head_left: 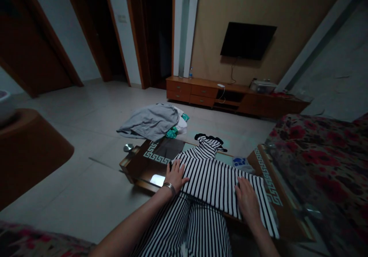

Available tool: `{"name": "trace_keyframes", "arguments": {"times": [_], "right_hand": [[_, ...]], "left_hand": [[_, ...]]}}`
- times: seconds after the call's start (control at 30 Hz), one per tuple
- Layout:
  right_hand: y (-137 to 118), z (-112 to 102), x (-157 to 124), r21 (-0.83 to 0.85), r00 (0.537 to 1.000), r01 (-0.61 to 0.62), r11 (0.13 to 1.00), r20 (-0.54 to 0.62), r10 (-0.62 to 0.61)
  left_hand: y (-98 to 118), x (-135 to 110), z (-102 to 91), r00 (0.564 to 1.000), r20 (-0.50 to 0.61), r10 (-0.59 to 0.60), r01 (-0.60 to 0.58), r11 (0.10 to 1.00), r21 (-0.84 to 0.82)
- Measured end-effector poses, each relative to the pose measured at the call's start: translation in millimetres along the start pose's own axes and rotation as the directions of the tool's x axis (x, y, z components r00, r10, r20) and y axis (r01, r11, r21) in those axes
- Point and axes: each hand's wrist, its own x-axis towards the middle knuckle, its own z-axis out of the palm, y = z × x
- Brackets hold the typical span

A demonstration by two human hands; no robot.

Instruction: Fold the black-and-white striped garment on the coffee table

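Note:
A black-and-white striped garment (212, 176) lies spread over the coffee table in front of me, its narrower end with black trim pointing away. My left hand (174, 177), with a bangle at the wrist, rests flat on the garment's left edge, fingers apart. On the right part of the cloth lies my right hand (247, 197), palm down with fingers stretched out. Neither hand grips the fabric. The garment's near edge hangs by my knees, which are in similar striped trousers (207, 226).
A pile of grey, white and green clothes (152, 120) sits at the table's far left corner. The glass-topped coffee table (138, 169) has a patterned border. A flowered sofa (304, 153) stands right, a brown stool (31, 149) left. Beyond are a TV cabinet (201, 90) and television (247, 40).

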Motion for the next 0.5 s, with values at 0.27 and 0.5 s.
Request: {"name": "trace_keyframes", "arguments": {"times": [0.27,0.5], "right_hand": [[-71.5,-21.7,71.2,-0.046,0.947,-0.007,0.999,0.320,0.022],[-179.2,5.4,202.2,0.209,0.842,0.367,0.907,0.339,-0.419]], "left_hand": [[-15.3,-9.0,-9.4,0.992,-0.116,-0.039,0.025,0.993,-0.114],[-44.1,10.4,-17.8,0.888,-0.243,-0.390,0.328,0.909,-0.259]]}}
